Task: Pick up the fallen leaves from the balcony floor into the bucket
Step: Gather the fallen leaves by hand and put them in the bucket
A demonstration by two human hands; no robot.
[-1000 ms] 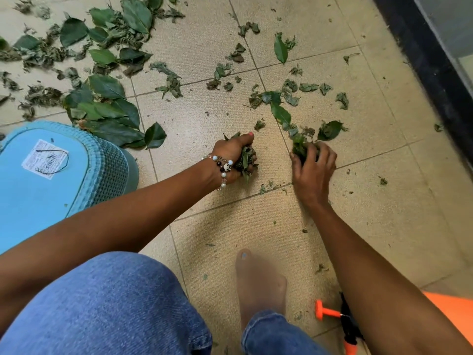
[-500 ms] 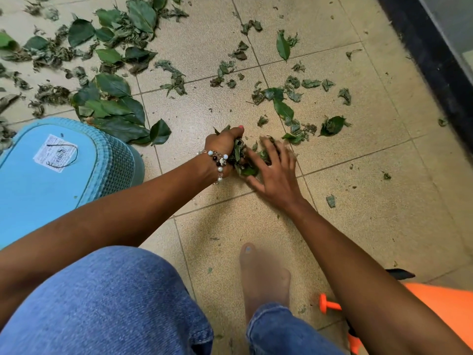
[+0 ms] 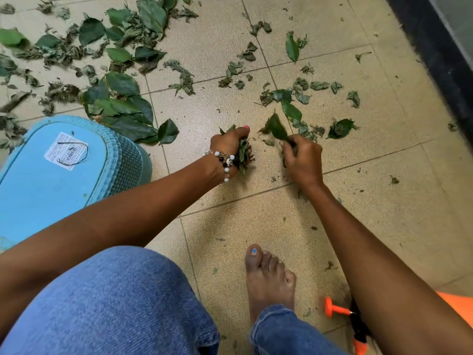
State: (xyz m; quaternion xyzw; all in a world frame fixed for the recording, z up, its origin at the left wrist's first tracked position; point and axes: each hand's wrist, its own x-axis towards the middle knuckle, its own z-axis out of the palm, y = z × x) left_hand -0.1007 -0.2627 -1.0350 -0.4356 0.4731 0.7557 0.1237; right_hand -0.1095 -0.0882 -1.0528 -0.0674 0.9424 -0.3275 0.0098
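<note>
Two fistfuls gathered, most of the litter still down

Both hands work low over the tiles. The left hand (image 3: 231, 144) has its fingers curled tight round a bunch of crumpled leaves (image 3: 244, 156); the right hand (image 3: 303, 160) is closed on another small clump, one broad green leaf (image 3: 277, 126) sticking up out of its grip. No bucket for the leaves can be made out with certainty.

These leaves look near weightless. The dried, curled ones are likely brittle and will probably shed crumbs if squeezed hard; the fresh glossy ones (image 3: 120, 103) are limp and smooth and may slip out singly. Raking them into a heap and scooping from beneath with cupped fingers seems the better hold.

Underfoot lies a beige tiled floor (image 3: 384, 201) with grout lines that could trap fragments. An upturned blue basket (image 3: 51, 180) stands at the left, a dark threshold (image 3: 440, 60) runs along the right, and an orange-handled tool (image 3: 337, 310) lies near the bare foot (image 3: 268, 280).
</note>
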